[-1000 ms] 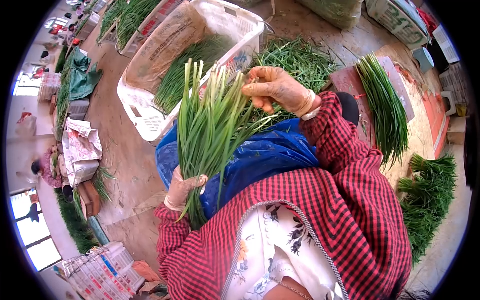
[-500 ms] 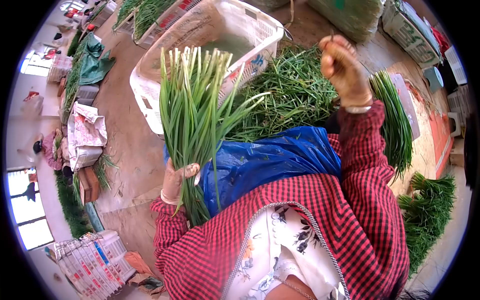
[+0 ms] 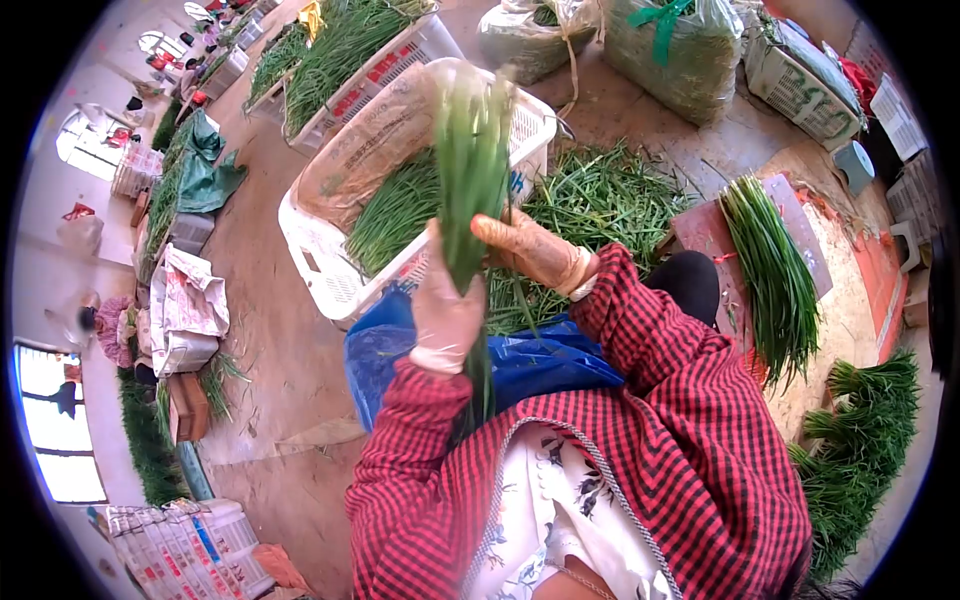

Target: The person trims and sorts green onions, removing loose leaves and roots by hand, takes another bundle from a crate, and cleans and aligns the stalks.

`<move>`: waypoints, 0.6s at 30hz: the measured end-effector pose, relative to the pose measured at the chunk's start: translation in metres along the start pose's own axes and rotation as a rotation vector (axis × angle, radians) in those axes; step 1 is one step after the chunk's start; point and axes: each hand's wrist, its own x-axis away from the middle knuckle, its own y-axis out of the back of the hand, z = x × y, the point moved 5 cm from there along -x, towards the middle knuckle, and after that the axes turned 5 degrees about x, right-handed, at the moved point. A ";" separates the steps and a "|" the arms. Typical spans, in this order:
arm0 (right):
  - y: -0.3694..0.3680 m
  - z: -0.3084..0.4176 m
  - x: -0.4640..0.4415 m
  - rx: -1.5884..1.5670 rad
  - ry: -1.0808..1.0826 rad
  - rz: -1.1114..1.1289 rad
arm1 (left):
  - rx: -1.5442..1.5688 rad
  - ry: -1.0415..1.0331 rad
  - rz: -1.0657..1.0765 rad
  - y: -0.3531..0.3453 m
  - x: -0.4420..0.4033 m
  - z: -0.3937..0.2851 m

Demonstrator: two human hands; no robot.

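Lest it splay, perhaps, the left hand (image 3: 447,315) clasps the green bunch (image 3: 472,165); the right hand (image 3: 540,252) touches it, grip unclear.

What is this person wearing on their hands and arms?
The left hand and right hand appear to wear thin, close-fitting gloves with pale cuffs at the wrists. Long, loose sleeves in a small red-and-black check cover both arms.
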 end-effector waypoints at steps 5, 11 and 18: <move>0.033 0.006 0.007 -0.028 0.160 -0.301 | -0.070 -0.150 0.073 -0.046 -0.002 -0.019; 0.060 0.036 0.036 -0.010 0.022 -0.131 | 0.642 0.204 0.431 -0.032 -0.009 -0.007; 0.052 0.030 0.049 -0.098 -0.074 -0.008 | 0.688 0.262 -0.036 0.031 -0.051 0.020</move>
